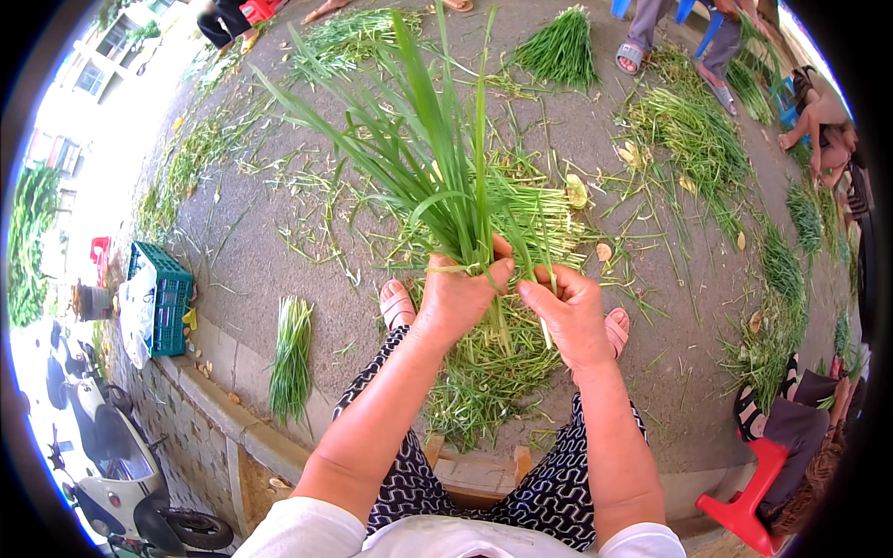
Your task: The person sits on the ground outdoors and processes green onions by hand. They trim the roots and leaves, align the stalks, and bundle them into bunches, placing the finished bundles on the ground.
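My left hand (pixel 456 296) is closed around an upright bunch of garlic chives (pixel 437 177). The long green leaves fan up and away from me, and the pale stem ends hang below the fist. Close beside it, my right hand (pixel 579 321) pinches a single chive stalk (pixel 547 333) between thumb and fingers, its white end pointing down. Past my hands, a loose pile of chives (pixel 544 223) lies on the pavement with its pale stems toward the right. Between my feet is a heap of green trimmings (pixel 488 391).
A tied bundle of chives (pixel 293 358) lies left of my feet, another bundle (pixel 561 51) at the far side. A teal crate (pixel 172 302) stands by the kerb near a parked scooter (pixel 121 465). A red stool (pixel 749 502) and other people's legs (pixel 809 418) are at right.
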Motion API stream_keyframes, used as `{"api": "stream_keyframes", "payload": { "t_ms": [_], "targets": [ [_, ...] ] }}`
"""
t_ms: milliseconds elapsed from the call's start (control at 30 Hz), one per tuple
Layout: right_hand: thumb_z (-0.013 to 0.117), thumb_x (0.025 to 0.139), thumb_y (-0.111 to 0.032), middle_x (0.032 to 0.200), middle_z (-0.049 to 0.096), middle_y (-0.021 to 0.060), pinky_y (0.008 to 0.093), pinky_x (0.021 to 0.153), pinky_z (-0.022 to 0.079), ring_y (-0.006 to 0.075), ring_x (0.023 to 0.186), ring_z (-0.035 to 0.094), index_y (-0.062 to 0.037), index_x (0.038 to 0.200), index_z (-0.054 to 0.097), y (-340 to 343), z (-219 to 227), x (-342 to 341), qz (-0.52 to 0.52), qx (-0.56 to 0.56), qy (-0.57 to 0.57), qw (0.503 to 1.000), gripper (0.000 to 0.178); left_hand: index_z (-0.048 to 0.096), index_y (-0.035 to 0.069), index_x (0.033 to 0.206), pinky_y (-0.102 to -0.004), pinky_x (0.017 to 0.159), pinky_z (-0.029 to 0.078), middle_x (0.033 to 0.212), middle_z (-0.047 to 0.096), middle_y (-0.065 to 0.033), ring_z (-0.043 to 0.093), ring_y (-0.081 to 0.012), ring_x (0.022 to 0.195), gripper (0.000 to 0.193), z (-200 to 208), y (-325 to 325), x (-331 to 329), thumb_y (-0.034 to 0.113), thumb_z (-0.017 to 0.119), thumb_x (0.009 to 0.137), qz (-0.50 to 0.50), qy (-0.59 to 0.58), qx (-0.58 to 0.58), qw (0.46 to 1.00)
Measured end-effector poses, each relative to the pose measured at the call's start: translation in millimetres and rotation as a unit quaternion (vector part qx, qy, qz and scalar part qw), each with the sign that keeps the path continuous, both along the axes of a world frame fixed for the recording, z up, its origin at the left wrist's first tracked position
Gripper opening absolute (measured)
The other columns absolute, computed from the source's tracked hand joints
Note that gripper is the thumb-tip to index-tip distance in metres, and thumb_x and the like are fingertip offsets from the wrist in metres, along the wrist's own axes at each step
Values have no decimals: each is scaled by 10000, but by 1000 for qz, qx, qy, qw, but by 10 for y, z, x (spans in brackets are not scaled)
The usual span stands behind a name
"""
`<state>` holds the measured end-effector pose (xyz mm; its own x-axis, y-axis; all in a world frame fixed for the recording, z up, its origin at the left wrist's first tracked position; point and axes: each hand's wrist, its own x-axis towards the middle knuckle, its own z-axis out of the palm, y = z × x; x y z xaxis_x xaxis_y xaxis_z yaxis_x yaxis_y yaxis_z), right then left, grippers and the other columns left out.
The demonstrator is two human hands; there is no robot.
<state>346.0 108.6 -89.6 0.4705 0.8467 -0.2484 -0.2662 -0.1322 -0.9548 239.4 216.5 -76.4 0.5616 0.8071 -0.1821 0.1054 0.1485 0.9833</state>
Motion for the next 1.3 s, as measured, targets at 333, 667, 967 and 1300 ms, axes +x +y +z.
{"api": "stream_keyframes", "payload": {
  "t_ms": [333,667,967,1300],
  "targets": [
    [652,830,-113,620,486,-71,184,410,272,0,471,369,-20,922,598,-65,117,231,-84,6,98,992,142,608,11,825,-237,477,447,717,607,-33,568,-100,580,81,4,221,-138,-8,632,750,64,77,31,994],
    [655,828,-116,611,479,-62,193,389,290,16,442,386,-24,945,594,-92,169,312,-68,16,152,986,161,618,11,876,-226,503,455,787,618,-54,543,-101,599,129,-46,404,-227,42,682,769,77,16,19,997],
    [662,821,-158,586,414,-99,190,441,216,-9,509,310,-25,837,583,-39,162,76,14,-33,3,999,155,628,0,944,-229,513,462,887,640,-68,548,-93,647,204,3,231,-93,89,695,772,52,-91,-7,994],
    [656,802,-110,582,406,-86,210,434,243,12,508,321,-17,845,603,-7,166,-6,78,-19,-90,993,116,623,9,922,-230,506,466,862,640,-60,561,-99,644,190,-19,204,-94,80,706,767,32,-44,-27,998]
  ]
}}
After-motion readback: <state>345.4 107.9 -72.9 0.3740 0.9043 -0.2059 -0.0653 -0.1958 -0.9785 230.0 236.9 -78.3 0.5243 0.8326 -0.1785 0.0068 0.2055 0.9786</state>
